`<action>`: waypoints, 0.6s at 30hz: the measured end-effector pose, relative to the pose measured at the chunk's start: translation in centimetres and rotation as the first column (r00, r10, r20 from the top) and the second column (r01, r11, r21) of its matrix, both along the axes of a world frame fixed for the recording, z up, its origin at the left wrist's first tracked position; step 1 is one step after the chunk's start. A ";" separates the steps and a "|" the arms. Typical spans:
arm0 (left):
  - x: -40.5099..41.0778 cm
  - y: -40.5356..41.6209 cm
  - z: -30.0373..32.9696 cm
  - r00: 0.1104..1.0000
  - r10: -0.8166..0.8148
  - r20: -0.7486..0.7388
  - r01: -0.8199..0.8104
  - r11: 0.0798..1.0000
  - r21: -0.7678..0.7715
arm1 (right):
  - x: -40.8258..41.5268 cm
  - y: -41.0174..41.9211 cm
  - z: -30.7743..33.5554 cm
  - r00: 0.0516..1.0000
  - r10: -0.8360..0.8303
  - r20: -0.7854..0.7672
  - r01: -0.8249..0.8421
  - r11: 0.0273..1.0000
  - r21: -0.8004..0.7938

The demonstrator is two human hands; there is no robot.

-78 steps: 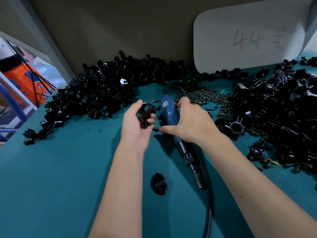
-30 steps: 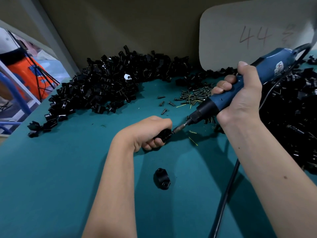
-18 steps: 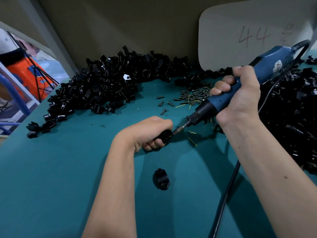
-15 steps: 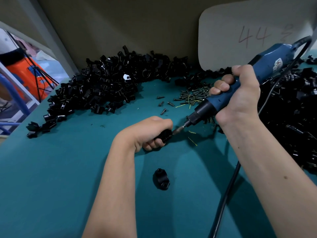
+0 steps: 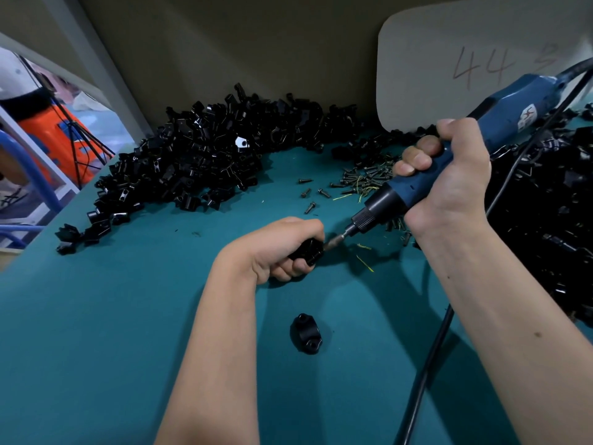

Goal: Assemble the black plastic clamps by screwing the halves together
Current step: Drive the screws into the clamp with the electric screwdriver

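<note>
Left hand (image 5: pixel 279 248) gripping small black plastic clamp (image 5: pixel 307 251); right hand (image 5: pixel 449 178) gripping blue corded electric screwdriver (image 5: pixel 455 155).
Bit risking slipping off the screw if the clamp is twisting in the fist.

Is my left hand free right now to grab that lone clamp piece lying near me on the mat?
Probably not yet: the left hand grips the clamp under the screwdriver bit. The lone piece lies unobstructed beside that forearm.
</note>
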State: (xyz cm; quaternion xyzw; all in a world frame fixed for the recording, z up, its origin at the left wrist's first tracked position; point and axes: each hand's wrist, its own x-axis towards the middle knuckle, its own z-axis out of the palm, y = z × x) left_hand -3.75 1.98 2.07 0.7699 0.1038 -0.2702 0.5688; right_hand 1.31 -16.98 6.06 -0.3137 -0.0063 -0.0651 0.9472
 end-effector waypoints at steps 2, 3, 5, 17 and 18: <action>0.0 -0.1 0.0 1.000 0.005 -0.006 -0.005 1.000 -0.008 | 0.0 0.0 -0.1 1.000 0.004 -0.011 -0.004 1.000 0.008; 0.1 -0.1 0.0 1.000 0.009 -0.010 -0.010 1.000 -0.012 | 0.0 0.0 -0.2 1.000 0.005 -0.016 -0.005 1.000 0.011; 0.1 -0.1 0.0 1.000 0.015 -0.016 -0.015 1.000 -0.016 | 0.0 0.1 -0.3 1.000 0.004 -0.021 -0.004 1.000 0.012; -0.2 0.2 -0.1 1.000 0.012 0.013 -0.012 1.000 -0.019 | -0.3 0.6 -0.2 1.000 -0.005 0.021 0.005 1.000 -0.005; -0.2 0.2 -0.1 1.000 0.011 0.014 -0.011 1.000 -0.020 | -0.3 0.6 -0.2 1.000 -0.006 0.023 0.006 1.000 -0.006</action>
